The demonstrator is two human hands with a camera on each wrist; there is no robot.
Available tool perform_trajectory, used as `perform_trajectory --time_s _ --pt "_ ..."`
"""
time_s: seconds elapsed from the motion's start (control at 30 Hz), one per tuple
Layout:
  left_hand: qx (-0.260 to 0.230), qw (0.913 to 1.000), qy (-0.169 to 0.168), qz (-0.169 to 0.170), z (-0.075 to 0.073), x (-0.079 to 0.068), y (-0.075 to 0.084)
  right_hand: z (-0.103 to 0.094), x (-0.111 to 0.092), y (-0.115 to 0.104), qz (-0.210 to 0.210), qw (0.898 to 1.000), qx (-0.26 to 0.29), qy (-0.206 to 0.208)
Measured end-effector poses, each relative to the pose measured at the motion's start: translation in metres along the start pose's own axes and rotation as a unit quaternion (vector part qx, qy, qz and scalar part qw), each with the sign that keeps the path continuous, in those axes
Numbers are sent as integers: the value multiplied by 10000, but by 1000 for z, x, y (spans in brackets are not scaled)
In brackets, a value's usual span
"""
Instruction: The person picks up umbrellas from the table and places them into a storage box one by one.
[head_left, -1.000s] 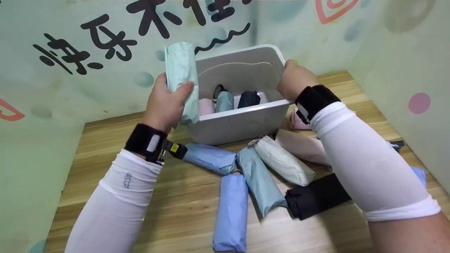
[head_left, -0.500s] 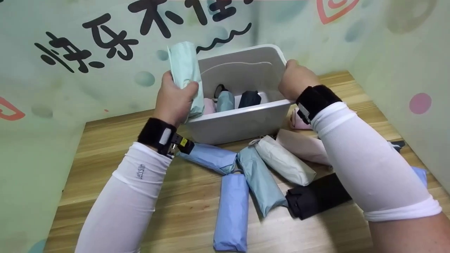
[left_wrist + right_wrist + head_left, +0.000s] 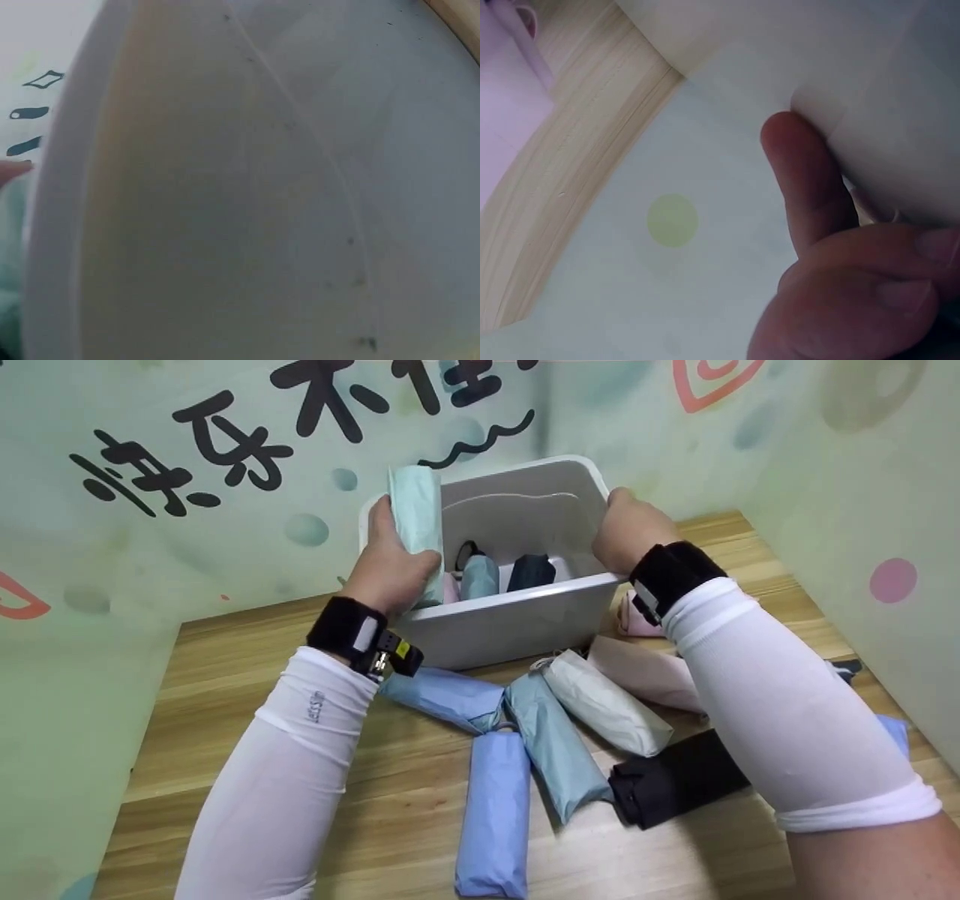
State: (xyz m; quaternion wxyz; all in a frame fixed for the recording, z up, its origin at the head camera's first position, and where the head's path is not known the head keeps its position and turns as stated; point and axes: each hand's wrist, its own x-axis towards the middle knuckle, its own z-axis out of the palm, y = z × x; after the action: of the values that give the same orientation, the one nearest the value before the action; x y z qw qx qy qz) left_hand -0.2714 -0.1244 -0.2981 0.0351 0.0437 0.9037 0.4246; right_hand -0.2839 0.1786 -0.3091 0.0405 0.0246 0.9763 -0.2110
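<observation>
My left hand point(image 3: 394, 562) grips a folded mint-green umbrella point(image 3: 418, 514), held nearly upright at the left end of the white plastic bin point(image 3: 517, 615). Its lower end sits behind the bin's front rim. A pink umbrella point(image 3: 451, 587), a grey-blue umbrella point(image 3: 480, 577) and a dark navy umbrella point(image 3: 532, 573) stand inside, the pink one partly hidden by my left hand. My right hand point(image 3: 637, 531) holds the bin's right rim, with its fingers point(image 3: 806, 176) around the edge in the right wrist view. The bin's outer wall point(image 3: 225, 195) fills most of the left wrist view.
In front of the bin, on the wooden table point(image 3: 375, 825), lie two blue umbrellas point(image 3: 491, 810), a grey-blue one point(image 3: 555, 750), a white one point(image 3: 607, 705), a beige one point(image 3: 645, 671) and a black one point(image 3: 679, 780). Printed walls point(image 3: 247, 547) enclose the back and sides.
My left hand has moved right and slightly inward with the mint-green umbrella, which has come down behind the front rim. My right hand has stayed on the bin.
</observation>
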Motion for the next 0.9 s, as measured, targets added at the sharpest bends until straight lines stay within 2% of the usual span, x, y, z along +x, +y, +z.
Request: perform_trajectory --time_s 0.2,0.4,0.6,0.9 --pt "688 9973 -268 -10 6 10 0 0 -1 1 -38 10000 -28 -3" --pt "1288 9899 -541 252 10 10 -1 1 0 0 -85 10000 -27 26" --pt "1548 9852 -694 243 13 11 -1 0 0 -1 -42 10000 -10 -9" --pt "1604 9841 -732 211 16 10 1 -1 1 -1 -9 10000 74 -27"
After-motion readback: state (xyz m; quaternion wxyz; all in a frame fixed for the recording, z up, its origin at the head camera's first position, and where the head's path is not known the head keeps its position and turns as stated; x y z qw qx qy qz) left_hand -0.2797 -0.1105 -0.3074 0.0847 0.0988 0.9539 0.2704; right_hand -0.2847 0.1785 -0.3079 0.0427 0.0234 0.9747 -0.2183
